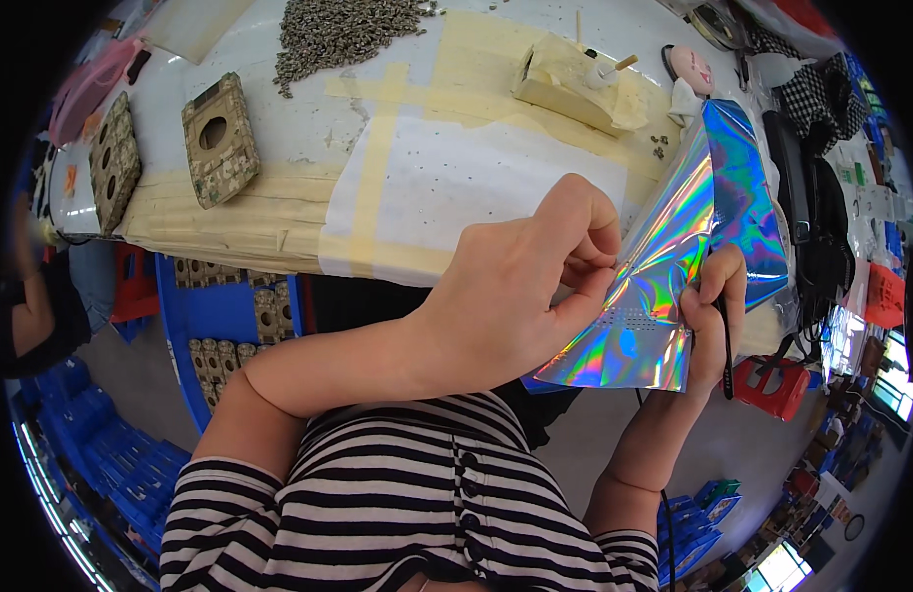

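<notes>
A shiny rainbow-silver holographic sheet [663, 286] hangs above the near right edge of the table, creased and folded over, with rows of tiny dark marks on it. My right hand [718, 306] grips its right side, thumb and fingers closed. Along that hand's outer side runs a thin dark stick-like item [728, 350], whose kind I cannot make out. My left hand [525, 286] reaches across from the left, its thumb and forefinger pinched together at the sheet's left edge. Whether a tiny piece sits between those fingertips is hidden.
White paper [456, 187] is taped to the table. Behind it lies a heap of small metal parts [343, 35]. Camouflage-patterned cases [219, 153] stand at the left. A tape-covered block [575, 84] is at the back; a black bag [821, 217] lies right. Blue trays [185, 326] are below.
</notes>
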### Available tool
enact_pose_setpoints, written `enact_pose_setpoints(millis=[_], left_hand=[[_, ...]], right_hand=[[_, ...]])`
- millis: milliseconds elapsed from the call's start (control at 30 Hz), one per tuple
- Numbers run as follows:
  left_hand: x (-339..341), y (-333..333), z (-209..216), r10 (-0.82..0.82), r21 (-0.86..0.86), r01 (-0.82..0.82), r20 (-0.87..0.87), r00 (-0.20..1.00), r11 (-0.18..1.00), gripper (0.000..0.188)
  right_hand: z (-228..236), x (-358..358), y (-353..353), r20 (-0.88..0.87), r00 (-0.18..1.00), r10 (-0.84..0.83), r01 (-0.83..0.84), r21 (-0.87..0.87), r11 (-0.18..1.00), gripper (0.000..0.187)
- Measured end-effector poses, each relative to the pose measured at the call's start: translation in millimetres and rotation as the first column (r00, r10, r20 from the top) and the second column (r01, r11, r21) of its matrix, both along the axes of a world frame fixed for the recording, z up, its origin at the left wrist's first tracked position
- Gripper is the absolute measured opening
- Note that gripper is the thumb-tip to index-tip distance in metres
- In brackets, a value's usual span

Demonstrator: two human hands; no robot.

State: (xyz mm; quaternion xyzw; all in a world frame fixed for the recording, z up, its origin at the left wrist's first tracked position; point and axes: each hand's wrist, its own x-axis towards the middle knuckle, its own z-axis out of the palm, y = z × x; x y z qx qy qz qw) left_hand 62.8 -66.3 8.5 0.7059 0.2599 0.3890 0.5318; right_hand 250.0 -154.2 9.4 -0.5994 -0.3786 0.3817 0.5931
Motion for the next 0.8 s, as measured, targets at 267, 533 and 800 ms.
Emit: enact_pose_setpoints(millis=[267, 533, 800], left_hand=[[2.1, 1.2, 1.0, 0.051, 0.183, -0.028, -0.118, 0.992, 0.983, 0.029], [0.5, 4.5, 1.3, 0.013, 0.046, -0.009, -0.074, 0.997, 0.999, 0.031], [-2.1, 7.3, 5.7, -0.078, -0.148, 0.079, 0.013, 0.997, 0.986, 0.035]], right_hand=[[1.6, -2.0, 1.0, -0.019, 1.0, 0.004, -0.004, -0.015, 1.0, 0.017], [5.3, -3.4, 2.4, 0.01, 1.0, 0.006, -0.006, -0.013, 1.0, 0.017], [3.9, -6.1, 4.1, -0.103, 0.995, 0.017, -0.014, 0.032, 0.999, 0.017]])
